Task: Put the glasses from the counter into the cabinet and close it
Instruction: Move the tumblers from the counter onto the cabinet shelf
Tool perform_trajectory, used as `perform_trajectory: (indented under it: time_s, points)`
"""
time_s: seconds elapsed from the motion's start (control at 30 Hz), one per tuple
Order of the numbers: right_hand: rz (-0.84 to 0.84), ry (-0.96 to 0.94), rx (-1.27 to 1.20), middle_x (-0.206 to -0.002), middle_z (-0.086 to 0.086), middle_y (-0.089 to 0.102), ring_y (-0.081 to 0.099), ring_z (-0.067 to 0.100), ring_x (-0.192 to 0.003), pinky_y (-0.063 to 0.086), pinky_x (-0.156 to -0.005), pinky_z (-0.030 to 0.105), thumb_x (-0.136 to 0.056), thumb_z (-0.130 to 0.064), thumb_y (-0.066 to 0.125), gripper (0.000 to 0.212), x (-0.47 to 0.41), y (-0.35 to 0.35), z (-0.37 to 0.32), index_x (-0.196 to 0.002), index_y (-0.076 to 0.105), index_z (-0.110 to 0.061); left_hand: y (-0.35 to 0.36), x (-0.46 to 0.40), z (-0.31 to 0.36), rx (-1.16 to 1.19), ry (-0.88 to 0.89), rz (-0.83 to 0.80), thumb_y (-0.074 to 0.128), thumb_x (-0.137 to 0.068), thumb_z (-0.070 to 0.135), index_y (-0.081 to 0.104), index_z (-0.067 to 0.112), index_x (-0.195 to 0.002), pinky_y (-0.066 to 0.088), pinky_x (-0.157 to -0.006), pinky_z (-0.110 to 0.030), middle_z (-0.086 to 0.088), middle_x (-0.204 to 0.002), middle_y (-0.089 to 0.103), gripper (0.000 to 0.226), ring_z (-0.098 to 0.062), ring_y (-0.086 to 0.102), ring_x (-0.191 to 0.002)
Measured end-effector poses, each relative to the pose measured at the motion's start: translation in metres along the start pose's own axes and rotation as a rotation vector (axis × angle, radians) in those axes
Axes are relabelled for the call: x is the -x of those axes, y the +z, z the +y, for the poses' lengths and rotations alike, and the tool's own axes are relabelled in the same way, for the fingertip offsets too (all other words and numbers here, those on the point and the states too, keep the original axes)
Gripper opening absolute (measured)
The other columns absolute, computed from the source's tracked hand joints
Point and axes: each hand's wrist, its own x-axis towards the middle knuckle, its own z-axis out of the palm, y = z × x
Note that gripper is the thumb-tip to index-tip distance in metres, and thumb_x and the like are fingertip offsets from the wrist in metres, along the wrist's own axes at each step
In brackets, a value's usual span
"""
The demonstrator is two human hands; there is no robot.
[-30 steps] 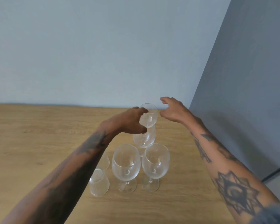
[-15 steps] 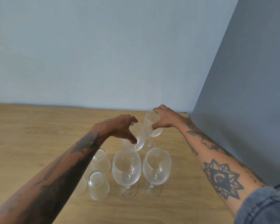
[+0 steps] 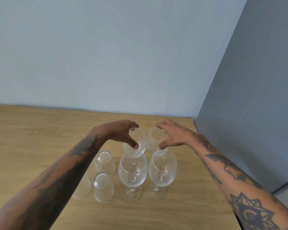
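A pale blue-grey wall (image 3: 106,55) rises behind a wooden counter (image 3: 32,138); a grey cabinet panel (image 3: 256,97) stands along the counter's right edge. Two tattooed forearms reach in from the near side.

The glasses stand grouped near the counter's back right corner. Four wine glasses stand upright in two rows. The left hand (image 3: 121,132) curls around the bowl of the rear left wine glass (image 3: 139,140) — thumb on the near side, fingers over the far rim. The right hand (image 3: 172,135) grips the rear right wine glass (image 3: 154,138) in the same manner. Both rear bowls sit just beside each other.

The front left wine glass (image 3: 133,170) and front right wine glass (image 3: 162,168) stand untouched. To their left, ribbed tumblers (image 3: 105,161) rest upside down — two are partly hidden behind the left forearm.
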Motion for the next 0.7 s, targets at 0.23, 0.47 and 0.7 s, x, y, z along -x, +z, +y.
perform_trajectory:
  time_s: [0.23, 0.47, 0.7]
  points:
    - [0.016, 0.017, 0.022, -0.142, -0.006, 0.035, 0.049, 0.019, -0.125, 0.050, -0.096, 0.037, -0.063, -0.040, 0.083, 0.098, -0.001, 0.003, 0.005, -0.147, 0.034, -0.026, 0.001, 0.008, 0.003, 0.045, 0.004, -0.001, 0.082, -0.069, 0.054, 0.035, 0.029, -0.151, 0.039, -0.093, -0.031, 0.006, -0.147, 0.050, 0.098, -0.016, 0.053, -0.124]
    - [0.018, 0.035, 0.035, -0.140, -0.006, 0.037, 0.050, 0.016, -0.122, 0.050, -0.090, 0.033, -0.061, -0.042, 0.082, 0.098, -0.002, 0.004, 0.001, -0.145, 0.035, -0.026, 0.009, 0.022, 0.002, 0.108, 0.005, 0.056, 0.081, -0.075, 0.049, 0.032, 0.026, -0.153, 0.039, -0.094, -0.029, 0.004, -0.150, 0.047, 0.095, -0.018, 0.052, -0.126]
    - [0.035, 0.051, 0.091, -0.142, 0.002, 0.040, 0.050, 0.021, -0.123, 0.042, -0.088, 0.026, -0.067, -0.034, 0.083, 0.093, 0.005, 0.001, -0.013, -0.145, 0.037, -0.017, 0.014, 0.019, 0.000, 0.124, 0.016, 0.089, 0.082, -0.075, 0.046, 0.034, 0.025, -0.152, 0.040, -0.109, -0.039, 0.003, -0.149, 0.048, 0.093, -0.020, 0.050, -0.132]
